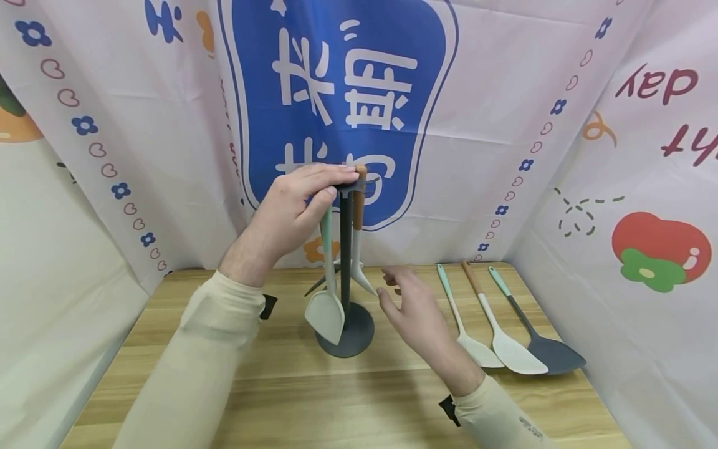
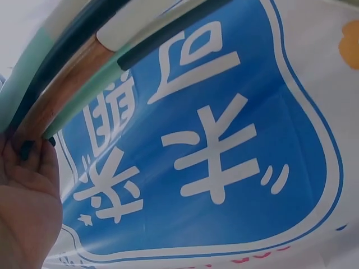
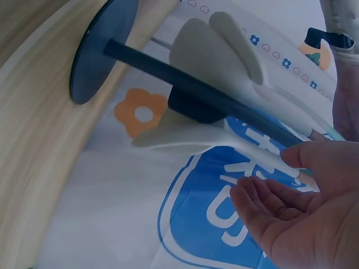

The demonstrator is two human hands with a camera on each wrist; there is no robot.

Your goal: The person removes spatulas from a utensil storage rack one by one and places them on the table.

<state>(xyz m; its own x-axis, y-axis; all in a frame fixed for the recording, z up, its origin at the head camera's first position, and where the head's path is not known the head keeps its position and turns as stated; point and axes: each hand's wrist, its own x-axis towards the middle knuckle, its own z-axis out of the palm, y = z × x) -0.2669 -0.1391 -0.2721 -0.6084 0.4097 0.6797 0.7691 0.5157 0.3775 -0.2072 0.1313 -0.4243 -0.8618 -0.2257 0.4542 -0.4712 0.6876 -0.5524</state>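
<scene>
A dark utensil stand (image 1: 346, 268) with a round base stands upright on the table. My left hand (image 1: 286, 202) is at its top, fingers laid across it and thumb against the near edge. Hanging from the stand are a pale turner with a mint handle (image 1: 326, 312) and a white utensil with a brown handle (image 1: 357, 243). Behind the pole, a dark-shafted utensil with a mint handle (image 2: 95, 84) shows in the left wrist view. My right hand (image 1: 417, 315) hovers right of the stand, fingers loosely bent, holding nothing; the right wrist view shows it beside the pole (image 3: 185, 84).
On the right of the wooden table (image 1: 314, 399) lie a white turner with a mint handle (image 1: 477, 349), a white turner with a brown handle (image 1: 516, 352) and a dark turner with a mint handle (image 1: 552, 355). A printed cloth (image 1: 482, 125) hangs behind and at the sides.
</scene>
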